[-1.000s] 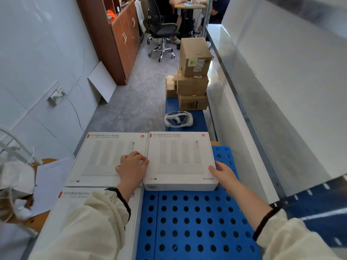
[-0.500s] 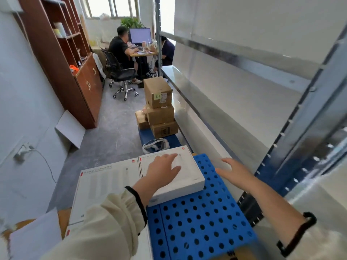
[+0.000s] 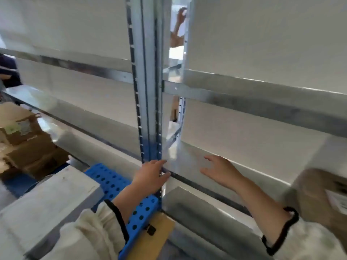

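Head view, change: both hands are off the white box [image 3: 47, 199], and the camera has swung right to the metal rack.
Left hand [image 3: 152, 177]: fingers straight and close together at the foot of the rack upright [image 3: 148, 91], holding nothing.
Right hand [image 3: 219, 169]: fingers spread, empty, near the lower shelf ledge [image 3: 262, 176].
White box: lower left against the blue perforated pallet [image 3: 110, 181], apart from both hands.
Meaning: placing the box looks finished; the reach now goes to the rack.
Room: blurred stacked cartons [image 3: 24, 143] at left, a labelled carton [image 3: 323, 196] at far right, and another person's hand [image 3: 180, 15] seen through the rack gap.
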### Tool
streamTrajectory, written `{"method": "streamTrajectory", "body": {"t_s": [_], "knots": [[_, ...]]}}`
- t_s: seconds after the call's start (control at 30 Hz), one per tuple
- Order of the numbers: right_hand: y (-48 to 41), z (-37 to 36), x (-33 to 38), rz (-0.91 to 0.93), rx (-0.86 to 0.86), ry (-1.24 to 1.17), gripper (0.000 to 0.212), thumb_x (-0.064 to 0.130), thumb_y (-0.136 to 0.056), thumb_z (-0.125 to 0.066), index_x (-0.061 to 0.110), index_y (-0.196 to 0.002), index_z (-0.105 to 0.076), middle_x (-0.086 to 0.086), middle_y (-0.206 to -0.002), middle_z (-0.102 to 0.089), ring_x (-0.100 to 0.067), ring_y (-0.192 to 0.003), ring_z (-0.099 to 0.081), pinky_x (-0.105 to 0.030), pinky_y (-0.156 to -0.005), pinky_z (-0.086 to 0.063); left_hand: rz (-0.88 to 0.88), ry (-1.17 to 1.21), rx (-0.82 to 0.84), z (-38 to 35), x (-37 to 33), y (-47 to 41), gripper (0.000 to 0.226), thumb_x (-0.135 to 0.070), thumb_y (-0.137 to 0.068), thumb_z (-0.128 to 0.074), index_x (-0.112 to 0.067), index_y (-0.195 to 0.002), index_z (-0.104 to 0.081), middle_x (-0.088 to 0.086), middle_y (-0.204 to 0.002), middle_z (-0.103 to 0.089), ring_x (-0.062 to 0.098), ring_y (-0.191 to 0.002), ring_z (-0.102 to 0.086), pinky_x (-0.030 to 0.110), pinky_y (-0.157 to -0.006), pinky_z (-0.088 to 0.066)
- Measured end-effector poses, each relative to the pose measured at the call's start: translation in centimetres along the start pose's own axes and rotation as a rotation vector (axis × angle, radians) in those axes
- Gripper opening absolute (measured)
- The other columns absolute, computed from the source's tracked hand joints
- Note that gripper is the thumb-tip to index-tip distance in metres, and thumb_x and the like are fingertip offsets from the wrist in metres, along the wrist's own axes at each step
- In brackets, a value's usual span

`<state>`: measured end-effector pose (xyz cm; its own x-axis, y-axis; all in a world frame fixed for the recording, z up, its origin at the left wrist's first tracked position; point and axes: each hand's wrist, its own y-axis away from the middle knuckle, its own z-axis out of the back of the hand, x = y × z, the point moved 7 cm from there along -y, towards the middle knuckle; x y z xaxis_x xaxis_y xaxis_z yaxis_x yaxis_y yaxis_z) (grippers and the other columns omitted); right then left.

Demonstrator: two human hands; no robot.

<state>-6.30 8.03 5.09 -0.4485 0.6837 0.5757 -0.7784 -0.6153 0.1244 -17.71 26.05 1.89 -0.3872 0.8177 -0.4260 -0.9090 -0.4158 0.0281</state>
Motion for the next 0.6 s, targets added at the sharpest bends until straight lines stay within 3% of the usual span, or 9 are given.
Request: {"method": "streamTrajectory", "body": {"t_s": [0.13, 0.37, 0.5, 0.6], "knots": [[5.9, 6.1, -10.3, -0.219, -0.136, 0.026, 0.058, 0.036, -0.088, -0.057, 0.018, -0.141, -0.041, -0.003, -0.146, -0.040, -0.018, -0.132, -0.040, -0.027, -0.106, -0.031, -0.199, 0.011, 0.179, -7.7, -11.8, -2.8, 0.056, -0.045, -0.094, -0.048, -0.028, -0.145, -0.033, 0.003, -0.145, -0.041, 0.025, -0.128, -0.044, 0.036, -0.104, -0.038], [18.1, 13.9, -25.3, -0.512, -0.311, -0.032, 0.051, 0.042, -0.089, -0.057, 0.028, -0.136, -0.043, 0.006, -0.140, -0.047, -0.015, -0.124, -0.047, -0.032, -0.098, -0.041, -0.455, 0.000, 0.323, -17.7, -31.8, -1.5, 0.058, -0.047, -0.094, -0.045, -0.030, -0.147, -0.029, 0.001, -0.149, -0.037, 0.024, -0.133, -0.038, 0.036, -0.104, -0.037], [22.5, 16.3, -31.1, -0.580, -0.360, -0.030, 0.052, 0.035, -0.092, -0.056, 0.023, -0.139, -0.040, 0.004, -0.144, -0.042, -0.017, -0.130, -0.042, -0.029, -0.102, -0.039, -0.464, 0.098, 0.405, -22.4, -39.6, 0.3, 0.058, -0.048, -0.094, -0.045, -0.028, -0.147, -0.030, 0.002, -0.149, -0.039, 0.024, -0.133, -0.040, 0.038, -0.107, -0.035], [24.3, 17.4, -34.4, -0.604, -0.395, -0.026, 0.049, 0.031, -0.092, -0.057, 0.019, -0.138, -0.043, 0.000, -0.141, -0.045, -0.016, -0.128, -0.044, -0.027, -0.100, -0.040, -0.399, 0.252, 0.482, -25.4, -43.0, 1.3, 0.055, -0.048, -0.093, -0.047, -0.029, -0.143, -0.033, 0.000, -0.139, -0.051, 0.022, -0.123, -0.051, 0.038, -0.099, -0.042]]}}
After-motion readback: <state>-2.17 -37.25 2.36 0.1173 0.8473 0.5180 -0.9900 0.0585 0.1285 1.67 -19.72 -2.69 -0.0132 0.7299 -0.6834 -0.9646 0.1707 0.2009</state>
